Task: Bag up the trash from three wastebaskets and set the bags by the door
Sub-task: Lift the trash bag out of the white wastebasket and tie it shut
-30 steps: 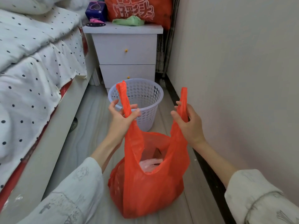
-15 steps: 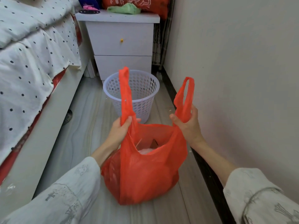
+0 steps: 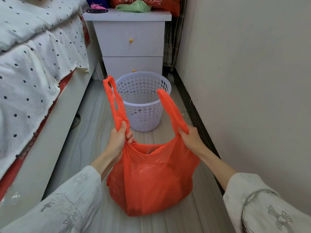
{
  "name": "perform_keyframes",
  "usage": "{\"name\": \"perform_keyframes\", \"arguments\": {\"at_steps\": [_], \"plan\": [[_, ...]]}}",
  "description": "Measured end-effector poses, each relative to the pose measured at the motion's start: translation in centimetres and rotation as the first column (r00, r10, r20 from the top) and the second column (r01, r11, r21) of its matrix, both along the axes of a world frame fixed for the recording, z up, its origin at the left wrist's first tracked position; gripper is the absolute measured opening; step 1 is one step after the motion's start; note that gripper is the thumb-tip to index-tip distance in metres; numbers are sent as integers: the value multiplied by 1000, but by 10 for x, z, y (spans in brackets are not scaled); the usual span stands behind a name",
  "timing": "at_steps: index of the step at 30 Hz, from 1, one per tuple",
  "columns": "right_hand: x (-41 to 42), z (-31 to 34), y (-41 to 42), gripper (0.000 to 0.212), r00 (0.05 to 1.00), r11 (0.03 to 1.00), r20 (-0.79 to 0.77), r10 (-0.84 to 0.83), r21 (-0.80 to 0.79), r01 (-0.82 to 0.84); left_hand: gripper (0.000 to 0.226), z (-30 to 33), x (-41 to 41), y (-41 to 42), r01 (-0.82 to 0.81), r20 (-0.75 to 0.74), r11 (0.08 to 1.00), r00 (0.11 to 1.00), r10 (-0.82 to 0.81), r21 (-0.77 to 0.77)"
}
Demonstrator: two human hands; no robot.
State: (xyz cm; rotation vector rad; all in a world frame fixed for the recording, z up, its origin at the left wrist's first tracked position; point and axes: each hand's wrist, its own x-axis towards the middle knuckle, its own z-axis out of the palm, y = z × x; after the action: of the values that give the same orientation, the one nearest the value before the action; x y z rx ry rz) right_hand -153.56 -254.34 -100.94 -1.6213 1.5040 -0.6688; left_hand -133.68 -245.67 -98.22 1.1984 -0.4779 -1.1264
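A full orange plastic bag [image 3: 151, 179] sits on the floor in front of me, its mouth partly open. My left hand [image 3: 119, 140] grips the base of the bag's left handle, which stands up above my fist. My right hand [image 3: 190, 138] grips the base of the right handle. Just beyond the bag stands a pale lilac perforated wastebasket [image 3: 143, 101], which looks empty inside.
A white two-drawer nightstand [image 3: 131, 42] stands behind the wastebasket, with a green cloth and small items on top. A bed with a dotted white cover [image 3: 33, 64] lines the left side. A plain wall [image 3: 252, 81] with a dark skirting closes the right.
Both hands have slid down the handles to their bases, and the bag's mouth has drawn narrower. The handles now stand free above my fists.
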Motion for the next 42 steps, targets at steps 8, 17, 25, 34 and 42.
{"name": "perform_keyframes", "arguments": {"at_steps": [8,17,25,34,42], "plan": [[14,31,13,51,450,879,807,-382,468,-93,35,-7,11,-8,-182,-376,983,910,173,13],[20,29,13,42,531,901,802,-274,407,-150,38,-7,16,-11,17,-329,996,944,13,90],[27,30,15,46,455,847,805,-381,501,-178,29,-4,22,-6,158,-324,984,938,-124,79],[14,22,15,40,433,748,790,-435,584,-315,31,-16,22,0,160,-375,982,920,-112,100],[26,20,25,33,699,718,643,-313,642,-270,31,-14,19,-1,173,-100,971,982,-158,165]]}}
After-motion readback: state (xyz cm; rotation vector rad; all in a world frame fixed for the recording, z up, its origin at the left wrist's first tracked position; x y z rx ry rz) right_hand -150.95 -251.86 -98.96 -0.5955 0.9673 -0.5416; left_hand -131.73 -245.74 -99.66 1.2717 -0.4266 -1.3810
